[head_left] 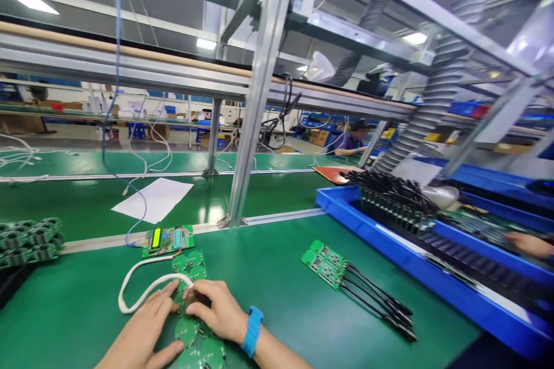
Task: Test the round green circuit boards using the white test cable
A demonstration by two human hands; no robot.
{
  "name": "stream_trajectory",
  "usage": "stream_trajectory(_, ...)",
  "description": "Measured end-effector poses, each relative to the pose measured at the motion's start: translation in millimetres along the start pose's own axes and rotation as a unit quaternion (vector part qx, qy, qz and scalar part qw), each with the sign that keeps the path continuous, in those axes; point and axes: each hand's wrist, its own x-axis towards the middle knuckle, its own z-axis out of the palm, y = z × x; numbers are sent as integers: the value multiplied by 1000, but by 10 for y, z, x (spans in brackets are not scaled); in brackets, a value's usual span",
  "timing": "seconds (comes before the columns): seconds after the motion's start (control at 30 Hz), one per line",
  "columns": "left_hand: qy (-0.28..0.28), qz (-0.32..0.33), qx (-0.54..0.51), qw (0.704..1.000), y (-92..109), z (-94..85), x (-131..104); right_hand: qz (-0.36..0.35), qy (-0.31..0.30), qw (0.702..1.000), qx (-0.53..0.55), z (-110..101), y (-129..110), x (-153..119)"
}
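Left hand [151,323]: open, fingers extended and thumb spread apart, resting along the left edge of the strip [187,331]; no grip on it seen. Right hand [221,310]: thumb and fingers drawn together at the end of the white cable [125,285], just over the strip; the held end is partly hidden by the fingers. Blue wristband [253,331] on the right wrist. Strip is a run of round green boards, flat on the green bench [268,277], between and beneath the hands, extending away to the tester [168,240]. White cable loops out to the left and back to the tester, whose display [156,237] is lit yellow-green. Blue cord [116,57] hangs from above to the tester's left side. White paper [153,200] lies beyond it. At left, stacked boards [30,242]. To the right, well apart from the strip, green boards [325,265] with black leads [381,302]; past them a blue tray [346,213] holding more black-leaded boards. Far right, a co-worker's hand [530,244] at the trays.
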Motion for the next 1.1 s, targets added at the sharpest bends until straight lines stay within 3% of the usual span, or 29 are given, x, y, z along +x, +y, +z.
stream_trajectory(0.3, 35, 99, 46, 993, -171, -17, 112, -42, 22, 999, -13, 43, 77, 35)
stream_trajectory(0.5, 12, 56, 7, 998, -235, 36, 74, -30, 24, 999, -23, 32, 65, 35)
stream_trajectory(0.7, 18, 2, -54, 998, -135, 16, 80, -28, 28, 999, -12, 45, 54, 47)
stream_trajectory(1.1, 1, 24, -45, 999, -144, -49, 108, -25, -4, 997, -77, 22, 56, 67)
